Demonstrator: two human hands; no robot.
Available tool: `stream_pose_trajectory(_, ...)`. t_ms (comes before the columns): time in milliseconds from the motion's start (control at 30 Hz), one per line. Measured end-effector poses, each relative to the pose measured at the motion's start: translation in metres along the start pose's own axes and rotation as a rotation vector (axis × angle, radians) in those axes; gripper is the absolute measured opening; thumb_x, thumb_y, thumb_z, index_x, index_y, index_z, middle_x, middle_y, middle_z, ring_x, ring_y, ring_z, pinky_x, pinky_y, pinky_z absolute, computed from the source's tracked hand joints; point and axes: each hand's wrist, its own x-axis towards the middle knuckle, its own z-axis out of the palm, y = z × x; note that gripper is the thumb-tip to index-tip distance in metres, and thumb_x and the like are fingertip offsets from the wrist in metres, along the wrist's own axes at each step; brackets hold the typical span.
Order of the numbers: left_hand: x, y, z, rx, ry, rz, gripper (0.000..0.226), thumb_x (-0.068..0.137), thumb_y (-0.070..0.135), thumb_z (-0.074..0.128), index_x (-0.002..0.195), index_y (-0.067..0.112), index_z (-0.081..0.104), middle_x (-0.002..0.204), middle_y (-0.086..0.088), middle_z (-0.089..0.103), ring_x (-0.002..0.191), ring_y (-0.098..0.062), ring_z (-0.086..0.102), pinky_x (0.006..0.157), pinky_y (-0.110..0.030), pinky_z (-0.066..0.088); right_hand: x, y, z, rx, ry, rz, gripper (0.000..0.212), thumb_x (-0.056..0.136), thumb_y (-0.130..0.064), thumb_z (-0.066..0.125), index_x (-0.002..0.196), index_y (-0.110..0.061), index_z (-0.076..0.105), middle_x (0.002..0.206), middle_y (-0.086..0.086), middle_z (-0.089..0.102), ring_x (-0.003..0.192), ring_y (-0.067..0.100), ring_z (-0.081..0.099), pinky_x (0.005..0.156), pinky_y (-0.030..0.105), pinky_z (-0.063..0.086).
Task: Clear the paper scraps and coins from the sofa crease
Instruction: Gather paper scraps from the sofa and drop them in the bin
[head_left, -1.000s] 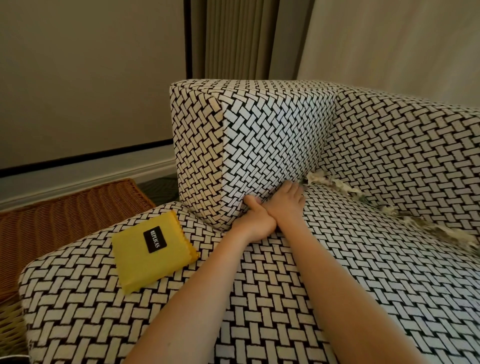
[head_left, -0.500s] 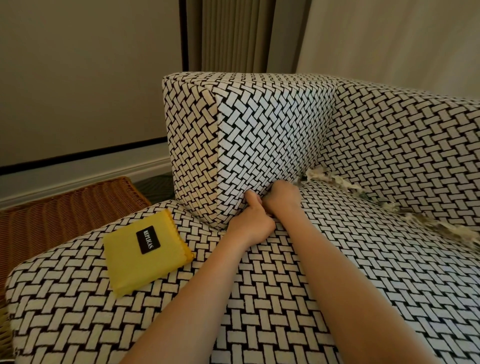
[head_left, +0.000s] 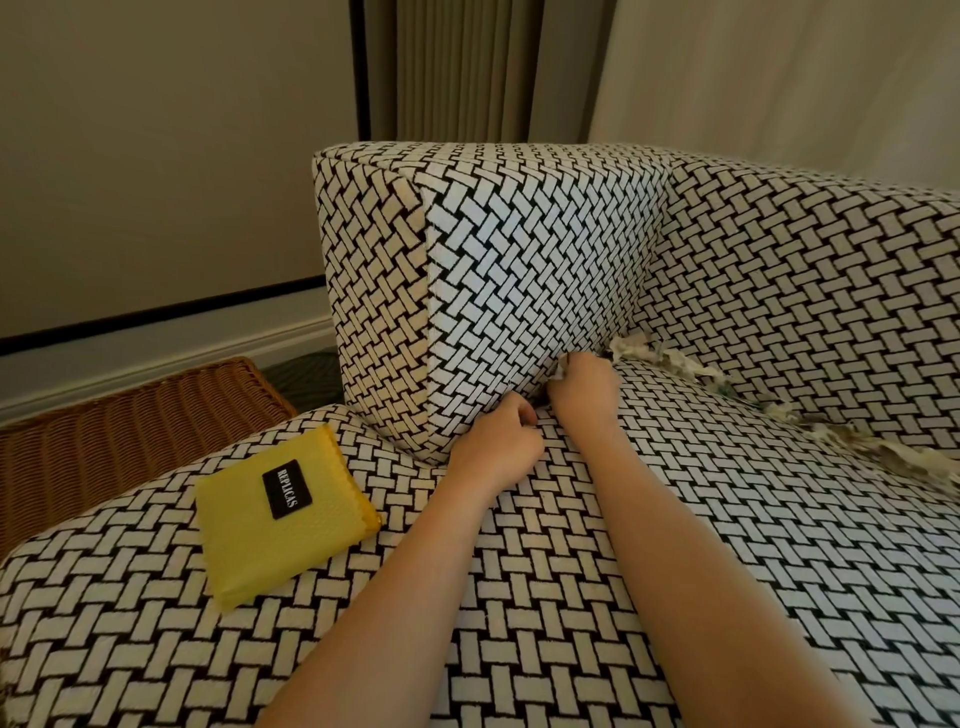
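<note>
The sofa (head_left: 675, 545) has a black-and-white woven pattern. Torn paper scraps (head_left: 670, 358) lie along the crease between seat and backrest, running right to more scraps (head_left: 883, 452). My right hand (head_left: 584, 395) is curled into a fist at the corner where armrest, seat and backrest meet, with a small white scrap (head_left: 557, 372) showing at its fingertips. My left hand (head_left: 498, 444) is fisted just left of it, against the base of the armrest (head_left: 519, 280); I cannot see anything inside it. No coins are visible.
A flat yellow pouch (head_left: 283, 514) with a black label lies on the seat's front left. A wicker basket (head_left: 119, 436) stands on the floor left of the sofa, below the wall and skirting.
My right hand's fingers, flat in the crease a second ago, have curled into a fist and drawn back slightly. My left hand has pulled back a little from the armrest.
</note>
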Motion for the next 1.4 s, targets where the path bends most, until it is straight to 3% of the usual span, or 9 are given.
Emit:
stream_pose_trajectory(167,0.002,-0.003,0.003,-0.004,0.000,0.008,0.028,0.086,0.016,0.038,0.110,0.028,0.047,0.097,0.006,0.055,0.086,-0.018,0.052,0.070,-0.029,0.038,-0.003,0.013,-0.011,0.264,0.083,0.044,0.012,0.089,-0.008,0.049,0.083,-0.008,0.060,0.074,0.003,0.057,0.065,0.017,0.049,0.047,0.020,0.029)
stream_pose_trajectory(267,0.001,-0.002,0.001,0.032,0.049,0.035,0.026,0.089,0.015,0.038,0.111,0.026,0.047,0.102,0.004,0.057,0.086,-0.018,0.053,0.072,-0.029,0.041,-0.009,0.019,-0.021,0.453,0.132,0.068,0.018,0.087,-0.010,0.057,0.101,-0.003,0.065,0.083,0.003,0.059,0.073,0.017,0.052,0.057,0.023,0.039)
stream_pose_trajectory(400,-0.004,0.007,0.007,0.178,0.115,0.269,0.030,0.089,0.008,0.042,0.117,0.019,0.045,0.090,-0.002,0.058,0.078,-0.021,0.057,0.061,-0.028,0.042,-0.016,0.021,-0.021,0.569,0.108,0.030,0.009,0.081,-0.005,0.060,0.088,-0.003,0.066,0.070,0.003,0.060,0.062,0.013,0.047,0.050,0.013,0.033)
stream_pose_trajectory(533,0.010,0.023,0.012,-0.226,0.032,0.115,0.034,0.094,0.018,0.039,0.129,0.018,0.040,0.103,-0.002,0.059,0.077,-0.012,0.051,0.067,-0.025,0.041,-0.025,0.023,-0.023,0.755,0.099,0.066,0.018,0.079,-0.004,0.061,0.093,-0.012,0.068,0.072,-0.004,0.060,0.062,0.006,0.050,0.057,0.016,0.039)
stream_pose_trajectory(667,0.025,0.042,0.008,-0.666,-0.024,0.016,0.020,0.097,0.022,0.031,0.095,0.016,0.051,0.084,0.002,0.051,0.075,-0.008,0.043,0.065,-0.020,0.034,-0.029,0.023,-0.025,0.840,0.059,0.135,0.015,0.077,-0.005,0.060,0.081,-0.019,0.064,0.066,-0.006,0.057,0.066,0.012,0.050,0.066,0.026,0.043)
stream_pose_trajectory(767,0.027,0.046,0.012,-0.961,-0.057,-0.011,0.028,0.099,0.030,0.027,0.106,0.017,0.051,0.089,0.004,0.057,0.079,-0.006,0.051,0.068,-0.019,0.040,-0.030,0.020,-0.028,0.922,-0.039,0.110,0.018,0.073,0.003,0.055,0.070,-0.014,0.061,0.061,0.000,0.053,0.060,0.014,0.045,0.056,0.025,0.038)
stream_pose_trajectory(900,0.036,0.043,0.019,-1.033,-0.021,-0.022,0.037,0.098,0.034,0.030,0.093,0.015,0.061,0.087,-0.001,0.062,0.087,-0.014,0.056,0.082,-0.028,0.043,-0.030,0.012,-0.033,1.224,-0.205,0.134,0.031,0.068,0.015,0.048,0.061,-0.013,0.058,0.066,0.004,0.054,0.062,0.013,0.048,0.056,0.025,0.040)
stream_pose_trajectory(1200,0.039,0.038,0.024,-1.327,-0.064,-0.033,0.034,0.096,0.024,0.036,0.075,0.016,0.061,0.055,0.005,0.067,0.054,-0.006,0.062,0.051,-0.018,0.044,-0.032,-0.001,-0.031,1.543,-0.283,0.306,0.024,0.069,0.011,0.040,0.062,-0.011,0.049,0.057,0.000,0.048,0.055,0.013,0.047,0.051,0.024,0.037)
stream_pose_trajectory(1400,0.036,0.040,0.030,-1.198,0.008,-0.101,0.041,0.094,0.036,0.033,0.072,0.015,0.061,0.069,-0.003,0.064,0.074,-0.018,0.059,0.070,-0.027,0.044,-0.033,-0.005,-0.023,1.555,-0.211,0.477,0.019,0.078,-0.004,0.049,0.063,-0.015,0.045,0.042,-0.007,0.048,0.047,0.011,0.047,0.048,0.025,0.037)
